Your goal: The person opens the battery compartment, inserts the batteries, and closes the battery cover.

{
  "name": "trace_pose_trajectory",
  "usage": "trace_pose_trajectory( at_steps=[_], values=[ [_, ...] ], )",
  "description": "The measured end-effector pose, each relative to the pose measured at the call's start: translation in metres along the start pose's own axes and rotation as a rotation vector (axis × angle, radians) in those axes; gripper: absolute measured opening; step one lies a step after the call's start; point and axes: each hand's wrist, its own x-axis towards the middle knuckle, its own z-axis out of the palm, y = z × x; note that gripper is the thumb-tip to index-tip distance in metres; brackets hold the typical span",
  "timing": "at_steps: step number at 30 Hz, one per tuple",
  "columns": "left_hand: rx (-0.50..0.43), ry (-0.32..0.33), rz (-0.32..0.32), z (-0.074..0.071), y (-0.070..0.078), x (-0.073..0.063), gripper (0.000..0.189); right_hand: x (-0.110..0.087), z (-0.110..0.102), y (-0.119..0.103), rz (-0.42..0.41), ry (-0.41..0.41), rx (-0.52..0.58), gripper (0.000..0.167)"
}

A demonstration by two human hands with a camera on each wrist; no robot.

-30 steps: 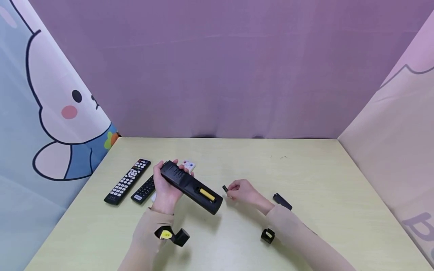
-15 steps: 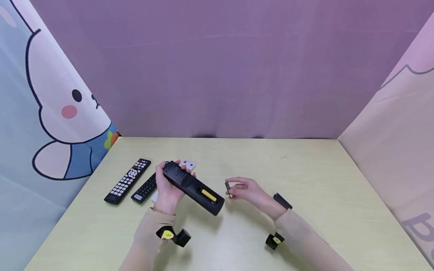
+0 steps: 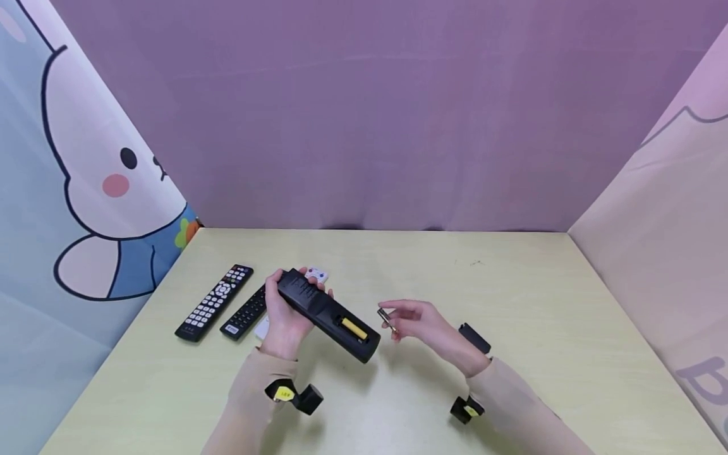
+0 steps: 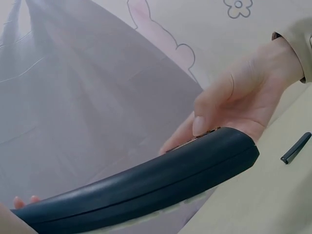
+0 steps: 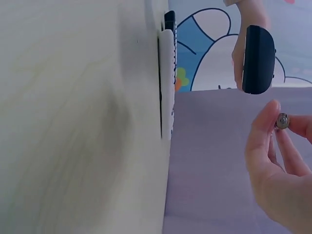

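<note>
My left hand grips a black remote control by one end, its back facing up. The battery bay near the other end lies uncovered, and a yellow battery sits in it. Just right of that end, my right hand pinches a second battery between thumb and fingers, above the table. In the right wrist view this battery's round end faces the camera. The left wrist view has the remote's side across it, partly hiding the right hand's fingers.
On the left of the table lie a black remote with white buttons, a smaller black remote and a white remote partly behind the left hand. A black battery cover lies beyond the right wrist. Cloth walls surround the table.
The right hand has turned the battery between its fingers, so more of it shows, and its wrist has shifted slightly right. The left hand and remote have drifted slightly right.
</note>
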Motion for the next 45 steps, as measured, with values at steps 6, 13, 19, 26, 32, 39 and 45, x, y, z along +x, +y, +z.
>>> trace_pose_trajectory(
  at_steps=[6, 13, 19, 26, 32, 39, 45],
  values=[
    [0.011, -0.005, 0.0, 0.001, -0.002, 0.001, 0.035, -0.005, 0.005, -0.009, -0.007, 0.082, -0.133, 0.029],
    [0.013, -0.013, -0.016, 0.001, -0.005, 0.002, 0.034, -0.005, 0.008, -0.013, -0.034, 0.169, -0.115, 0.026],
    [0.01, 0.001, -0.027, 0.003, -0.009, 0.002, 0.034, -0.005, 0.011, -0.015, -0.037, 0.174, -0.088, 0.031],
    [0.002, -0.038, -0.032, 0.003, -0.013, 0.003, 0.033, -0.004, 0.013, -0.013, -0.023, 0.15, -0.032, 0.031],
    [0.012, -0.051, -0.028, 0.003, -0.015, 0.003, 0.033, -0.004, 0.013, -0.013, -0.035, 0.143, -0.019, 0.036],
    [0.019, -0.075, -0.03, 0.004, -0.017, 0.003, 0.032, -0.004, 0.017, -0.018, -0.066, 0.179, 0.029, 0.042],
    [0.022, -0.074, -0.029, 0.006, -0.019, 0.004, 0.031, -0.003, 0.022, -0.02, -0.097, 0.205, 0.116, 0.034]
  ],
)
